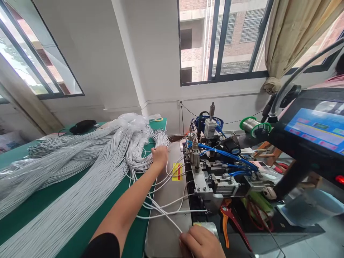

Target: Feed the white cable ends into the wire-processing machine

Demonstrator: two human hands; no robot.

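My left hand (pixel 160 156) is closed beside the cut ends of a bundle of white cables (pixel 158 138); what its fingers hold is hidden. At the bottom, my right hand (pixel 202 242) pinches a white cable (pixel 173 223) that runs up and left across the metal plate (pixel 166 236). Several other white cables cross the plate between the bundle and the machine (pixel 197 165), their ends lying along its left side. A yellow and red label (pixel 176 172) is stuck to the plate between my hands.
Long bundles of white cable (pixel 88 200), partly in clear plastic, cover the green table (pixel 24 208). Right of the machine are a solder wire spool (pixel 254 126) and a screen (pixel 318 125). Orange and red-handled cutters (pixel 227 218) lie near my right hand.
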